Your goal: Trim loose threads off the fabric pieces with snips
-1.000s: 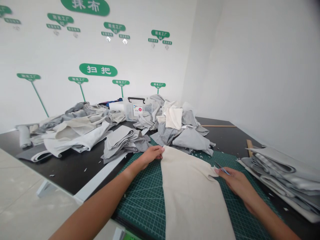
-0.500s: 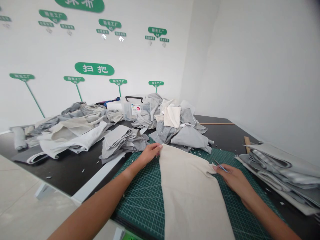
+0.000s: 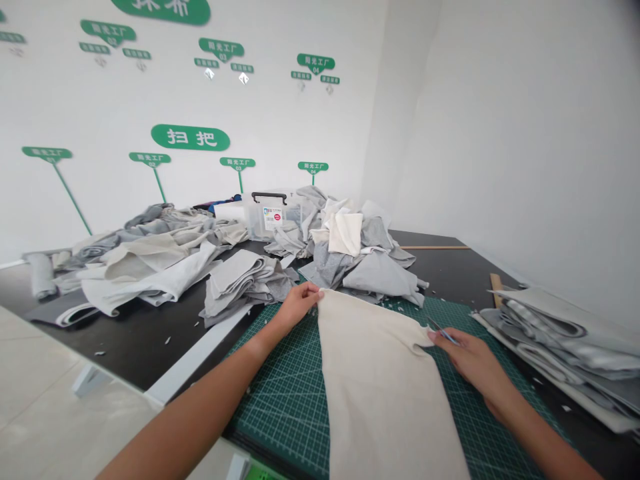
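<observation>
A long cream cloth (image 3: 380,373) lies over a green cutting mat (image 3: 280,373) and runs off the bottom of the view. My left hand (image 3: 303,301) pinches its far left corner. At the far right corner, my right hand (image 3: 460,350) has its fingers closed on the cloth's edge, which is bunched and folded there. That same hand also holds a small pointed tool with a blue part (image 3: 445,333), its thin tip directed up and left; most of the tool is hidden by the fingers.
Grey and white cloths are heaped at the left (image 3: 150,260) and behind the mat (image 3: 380,270), near a clear plastic box (image 3: 260,220). Folded cloths (image 3: 565,340) are stacked at the right beside a wooden strip (image 3: 495,287). Scraps dot the black table (image 3: 145,347).
The view has shifted very slightly. Both hands keep their grip on the cloth's corners, and my left hand is a touch further left.
</observation>
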The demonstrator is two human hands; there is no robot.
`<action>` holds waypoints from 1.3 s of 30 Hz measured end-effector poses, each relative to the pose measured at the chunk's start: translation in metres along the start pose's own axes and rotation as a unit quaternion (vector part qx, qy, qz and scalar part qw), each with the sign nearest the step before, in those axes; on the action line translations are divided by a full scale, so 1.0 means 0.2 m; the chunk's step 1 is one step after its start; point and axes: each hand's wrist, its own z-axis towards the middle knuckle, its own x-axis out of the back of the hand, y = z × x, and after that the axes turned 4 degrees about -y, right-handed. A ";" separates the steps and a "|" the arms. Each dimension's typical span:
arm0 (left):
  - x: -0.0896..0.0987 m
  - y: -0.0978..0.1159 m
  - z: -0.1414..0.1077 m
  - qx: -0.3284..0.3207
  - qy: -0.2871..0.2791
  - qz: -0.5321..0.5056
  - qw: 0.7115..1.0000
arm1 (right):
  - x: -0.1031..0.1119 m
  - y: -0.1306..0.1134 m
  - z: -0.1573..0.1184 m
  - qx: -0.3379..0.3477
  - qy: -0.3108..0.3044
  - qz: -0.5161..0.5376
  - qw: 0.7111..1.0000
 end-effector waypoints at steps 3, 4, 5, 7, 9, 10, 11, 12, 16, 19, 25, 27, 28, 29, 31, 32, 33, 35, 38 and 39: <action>0.00 0.01 0.00 -0.001 -0.002 0.005 1.000 | 0.00 -0.01 0.00 0.004 -0.007 0.000 1.000; 0.00 0.02 -0.01 -0.003 -0.004 0.008 1.000 | 0.00 -0.01 0.00 0.003 -0.006 0.000 1.000; 0.00 0.02 -0.01 -0.007 -0.005 0.012 1.000 | 0.00 -0.01 -0.01 0.002 -0.005 0.001 1.000; 0.00 0.03 -0.01 -0.018 -0.006 0.019 1.000 | 0.00 -0.02 -0.01 0.002 0.000 0.002 1.000; 0.00 0.04 -0.01 -0.027 -0.008 0.025 0.999 | 0.01 -0.03 -0.02 0.003 0.000 0.003 1.000; 0.00 0.04 -0.02 -0.029 -0.010 0.027 0.999 | 0.01 -0.04 -0.02 0.006 0.001 0.005 1.000; 0.00 0.04 -0.02 -0.030 -0.012 0.030 0.999 | 0.01 -0.04 -0.02 0.008 0.002 0.007 1.000; 0.00 0.04 -0.02 -0.029 -0.013 0.031 0.999 | 0.01 -0.04 -0.02 0.011 0.003 0.009 1.000; 0.00 0.02 -0.01 -0.023 -0.011 0.029 0.999 | 0.01 -0.04 -0.02 0.018 0.013 0.017 1.000; 0.00 0.01 0.00 -0.012 -0.017 0.029 0.999 | 0.00 -0.03 -0.01 0.019 0.013 0.020 1.000; 0.00 0.00 0.00 -0.007 -0.022 0.037 0.999 | -0.01 -0.01 0.00 0.014 0.020 0.011 1.000; 0.00 0.01 0.00 -0.007 -0.022 0.043 0.999 | -0.01 -0.01 0.00 0.010 0.018 0.006 1.000; 0.00 0.02 -0.01 -0.009 -0.022 0.045 0.999 | -0.01 0.00 0.00 0.008 0.015 0.005 1.000; 0.00 0.02 -0.01 -0.010 -0.023 0.046 0.999 | -0.01 0.00 0.00 0.008 0.013 0.005 1.000; 0.00 0.03 -0.01 -0.012 -0.025 0.044 0.999 | -0.01 0.00 0.00 0.009 0.011 0.006 1.000; 0.00 0.04 -0.02 -0.013 -0.025 0.043 0.999 | -0.01 0.00 0.00 0.009 0.010 0.005 1.000; 0.00 0.04 -0.02 -0.015 -0.025 0.043 0.999 | -0.01 0.00 0.00 0.008 0.008 0.003 1.000; 0.00 0.05 -0.02 -0.020 -0.025 0.045 0.998 | -0.01 -0.01 0.00 0.008 0.007 0.000 1.000; 0.00 0.05 -0.02 -0.022 -0.025 0.047 0.998 | -0.01 -0.01 0.00 0.012 0.011 0.008 1.000; 0.00 0.05 -0.01 -0.021 -0.025 0.047 0.998 | -0.01 -0.01 0.00 0.014 0.014 0.011 1.000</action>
